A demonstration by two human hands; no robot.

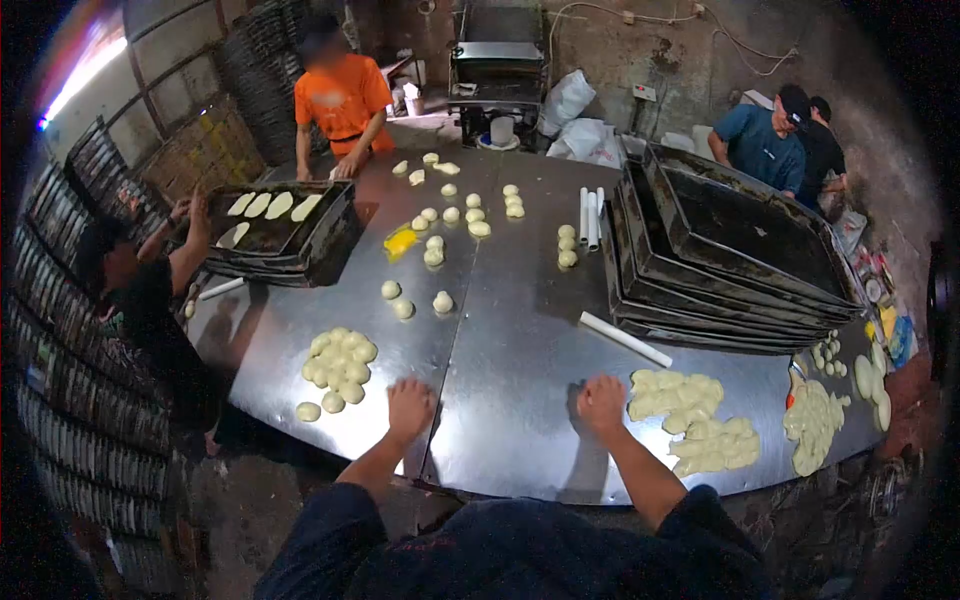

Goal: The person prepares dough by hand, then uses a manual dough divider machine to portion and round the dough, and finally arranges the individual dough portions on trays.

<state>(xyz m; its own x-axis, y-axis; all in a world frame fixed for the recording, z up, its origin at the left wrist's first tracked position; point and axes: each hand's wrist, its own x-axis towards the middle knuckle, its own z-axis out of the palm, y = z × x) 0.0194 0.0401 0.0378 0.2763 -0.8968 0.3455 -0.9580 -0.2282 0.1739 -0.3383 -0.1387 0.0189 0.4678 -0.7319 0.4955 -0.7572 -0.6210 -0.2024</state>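
A broad metal tabletop [515, 370] fills the middle, with a seam running down it. On its right side rises a tall, leaning stack of dark baking trays [735, 278]. A person in an orange shirt [341, 98] stands at the far edge, and a person in dark clothing [150, 310] at the left edge raises a hand beside a lower tray stack [325, 237], whose top carries pale dough ovals [281, 206]. A lumpy flattened dough mass [680, 396] lies just right of the right hand [600, 402], with another dough sheet [815, 430] further right. Left of the left hand [410, 408], near it but apart, sits a cluster of dough balls [338, 365]. Both hands are over the near part of the tabletop, well apart. The left fingers are loosely bent and slightly spread, with nothing visible in them; the right fingers curl inward, and whether they have hold of anything cannot be told. Beyond the right hand, a white rolling pin [626, 339] lies slantwise before the tall stack. Smallest are the single dough balls, such as one [390, 290] beyond the cluster.
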